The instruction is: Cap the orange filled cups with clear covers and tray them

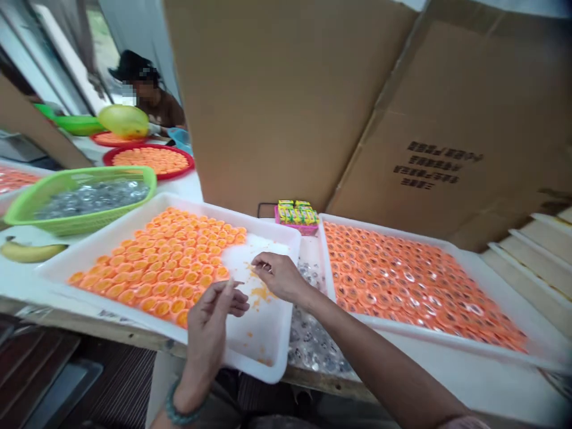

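Observation:
My left hand (214, 319), with a beaded bracelet (181, 405) at the wrist, is over the near side of a white tray (286, 351). Its fingers are curled in, and a thin bit seems to show at the tips, too small to name. My right hand (281, 277) hangs above the tray's right part, thumb and fingers pinched; what they hold, if anything, cannot be made out. Rows of small orange cups with yellow-orange filling (165, 262) cover the tray's left and back. Orange crumbs (261, 295) lie on its white floor below my right hand.
A second white tray (451, 333) at right holds orange cups with shiny clear tops. Clear plastic pieces (313, 339) lie between the trays. Around stand a pink basket (306, 228) of yellow packets, green basket (58, 223), banana (31, 250) and cardboard wall (286, 107). A person (156, 101) sits behind.

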`<state>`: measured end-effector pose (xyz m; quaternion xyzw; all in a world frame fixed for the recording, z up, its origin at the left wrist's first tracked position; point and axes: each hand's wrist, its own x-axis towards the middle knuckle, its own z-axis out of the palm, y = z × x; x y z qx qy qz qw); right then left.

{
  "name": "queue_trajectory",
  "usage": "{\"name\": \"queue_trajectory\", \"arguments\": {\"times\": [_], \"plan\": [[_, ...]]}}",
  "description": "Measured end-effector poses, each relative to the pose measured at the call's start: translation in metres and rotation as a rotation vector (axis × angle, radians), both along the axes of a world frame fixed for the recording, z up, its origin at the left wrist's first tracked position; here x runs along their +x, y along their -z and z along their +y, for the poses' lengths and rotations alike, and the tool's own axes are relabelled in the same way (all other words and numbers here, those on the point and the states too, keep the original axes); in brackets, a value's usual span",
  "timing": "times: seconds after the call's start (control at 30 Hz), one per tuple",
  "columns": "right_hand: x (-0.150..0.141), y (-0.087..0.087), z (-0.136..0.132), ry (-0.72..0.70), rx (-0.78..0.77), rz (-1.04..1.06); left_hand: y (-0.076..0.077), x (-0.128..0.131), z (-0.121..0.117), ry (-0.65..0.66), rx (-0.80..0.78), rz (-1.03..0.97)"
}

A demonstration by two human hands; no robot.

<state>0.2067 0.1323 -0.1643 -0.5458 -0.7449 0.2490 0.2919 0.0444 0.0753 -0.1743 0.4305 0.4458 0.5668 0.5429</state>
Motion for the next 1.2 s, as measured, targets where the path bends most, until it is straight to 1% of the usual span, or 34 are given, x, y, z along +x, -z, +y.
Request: {"name": "queue_trajectory", "arguments": {"times": [0.1, 0.17, 0.3, 0.4, 0.5, 0.6, 0.7, 0.77, 0.83, 0.9, 0.93, 0.97, 1.03, 1.1, 1.13, 1.2], "plan": [[-0.037, 0.01, 0.036, -0.198, -0.054, -0.128, -0.002, -0.002, -0.006, 0.086, 0.087, 0.073], [-0.055, 0.016, 0.052, -0.263, -0.068, -0.241, -0.003, -0.005, -0.009, 0.156, 0.105, 0.137], [-0.073, 0.027, 0.064, -0.292, -0.065, -0.379, -0.002, -0.01, -0.009, 0.219, 0.108, 0.143], [-0.075, 0.033, 0.066, -0.286, -0.061, -0.412, -0.001, -0.011, -0.008, 0.238, 0.114, 0.139], [-0.073, 0.037, 0.066, -0.27, -0.054, -0.44, 0.0, -0.01, -0.006, 0.226, 0.111, 0.136], [-0.07, 0.039, 0.066, -0.261, -0.055, -0.455, 0.0, -0.009, -0.003, 0.165, 0.07, 0.123], [-0.065, 0.037, 0.063, -0.26, -0.044, -0.443, 0.004, -0.008, 0.003, 0.021, 0.017, 0.062], [-0.06, 0.031, 0.057, -0.246, -0.02, -0.424, 0.009, -0.009, 0.008, -0.106, -0.003, 0.01], [-0.052, 0.021, 0.046, -0.227, 0.026, -0.36, 0.013, -0.01, 0.014, -0.213, -0.027, -0.022], [-0.042, 0.009, 0.03, -0.234, 0.085, -0.248, 0.015, -0.011, 0.02, -0.241, -0.088, -0.077], [-0.037, 0.004, 0.022, -0.249, 0.116, -0.187, 0.015, -0.011, 0.022, -0.209, -0.138, -0.122], [-0.031, 0.0, 0.013, -0.263, 0.145, -0.133, 0.014, -0.01, 0.025, -0.138, -0.196, -0.178], [-0.022, -0.006, -0.004, -0.279, 0.189, -0.067, 0.011, -0.01, 0.028, 0.07, -0.313, -0.301], [-0.015, -0.007, -0.017, -0.281, 0.224, -0.042, 0.008, -0.01, 0.029, 0.256, -0.385, -0.395], [-0.012, -0.005, -0.023, -0.276, 0.243, -0.044, 0.006, -0.01, 0.03, 0.306, -0.399, -0.426], [-0.01, 0.0, -0.032, -0.254, 0.291, -0.068, 0.004, -0.01, 0.03, 0.327, -0.4, -0.444]]}}
